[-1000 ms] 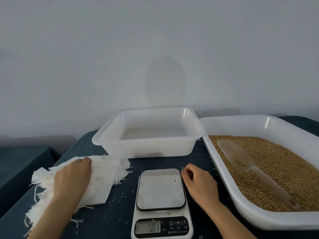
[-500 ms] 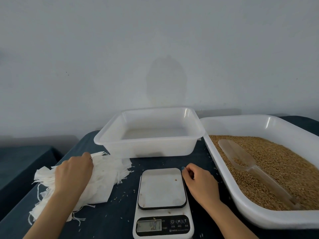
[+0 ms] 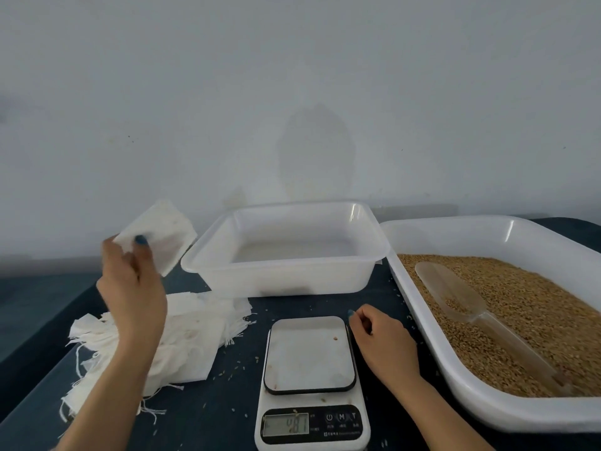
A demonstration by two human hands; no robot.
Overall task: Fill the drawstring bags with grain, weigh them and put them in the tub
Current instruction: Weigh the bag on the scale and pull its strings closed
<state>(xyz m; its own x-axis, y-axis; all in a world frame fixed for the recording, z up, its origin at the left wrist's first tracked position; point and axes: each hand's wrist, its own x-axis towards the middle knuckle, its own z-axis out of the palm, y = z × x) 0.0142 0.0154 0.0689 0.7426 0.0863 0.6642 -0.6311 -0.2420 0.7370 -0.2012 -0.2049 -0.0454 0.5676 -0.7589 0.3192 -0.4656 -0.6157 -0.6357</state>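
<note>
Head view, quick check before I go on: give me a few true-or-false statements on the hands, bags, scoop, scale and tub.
1. The left hand holds one bag up above the pile of bags. True.
2. The right hand grips the scoop. False: the scoop lies on the grain in the tray. The right hand rests on the table beside the scale, holding nothing visible.
3. No bag lies in the tub. True.
4. A bag sits on the scale's platform. False: the platform carries no bag.
</note>
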